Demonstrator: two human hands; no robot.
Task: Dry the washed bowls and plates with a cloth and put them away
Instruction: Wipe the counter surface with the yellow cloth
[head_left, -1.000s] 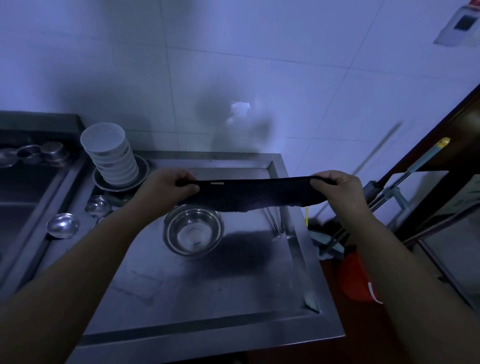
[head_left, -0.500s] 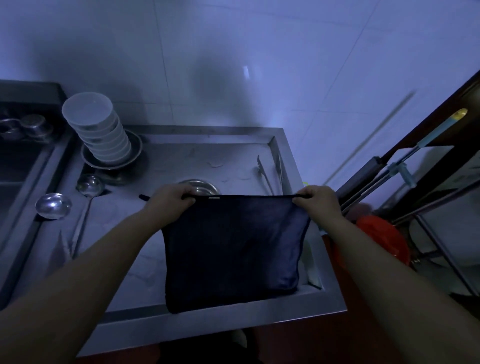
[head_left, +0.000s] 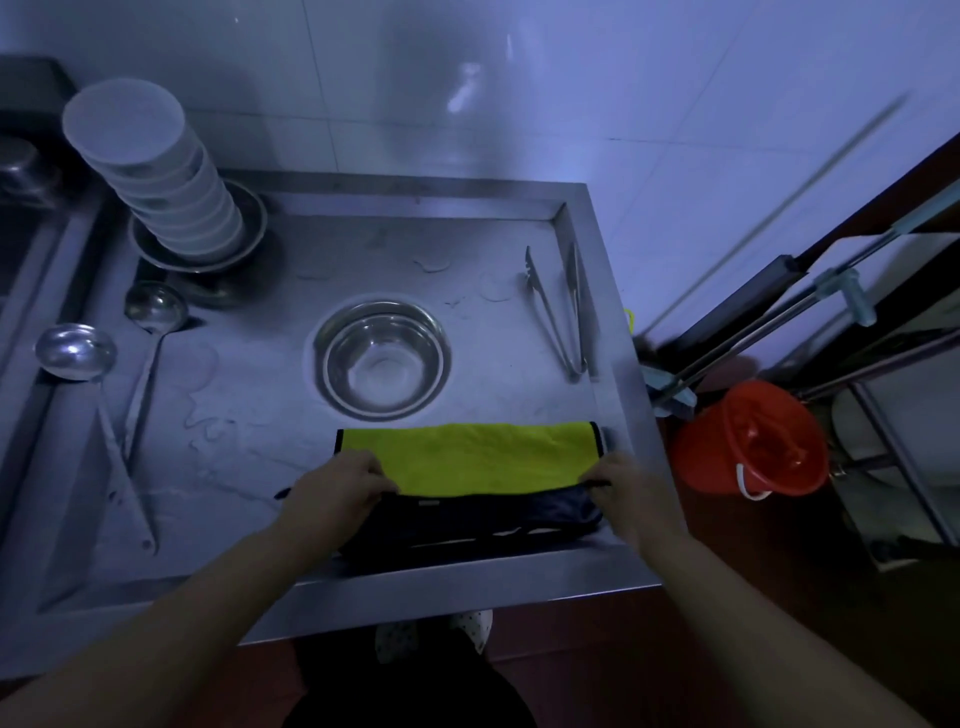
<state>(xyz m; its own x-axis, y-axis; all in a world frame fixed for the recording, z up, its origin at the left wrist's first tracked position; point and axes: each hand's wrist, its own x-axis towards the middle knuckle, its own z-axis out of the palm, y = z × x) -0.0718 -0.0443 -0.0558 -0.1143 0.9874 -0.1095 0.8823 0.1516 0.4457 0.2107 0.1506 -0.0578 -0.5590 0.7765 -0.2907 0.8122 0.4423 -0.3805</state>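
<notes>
We have the cloth lying at the near edge of the steel table, its yellow-green face turned up on the far half and the dark face folded over toward us. Our left hand pinches the dark edge at its left corner and our right hand pinches the right corner, fingers curled on the fabric, so the fold stays straight across its width. We judge we are folding it into a pad that fits the palm for wiping.

Just beyond the cloth sits the steel bowl, upright and apart from it, likely first to be dried. The stack of white bowls leans on a metal plate at the far left corner. Two ladles lie at the left and tongs at the right, out of the way. Water marks show on the table.
</notes>
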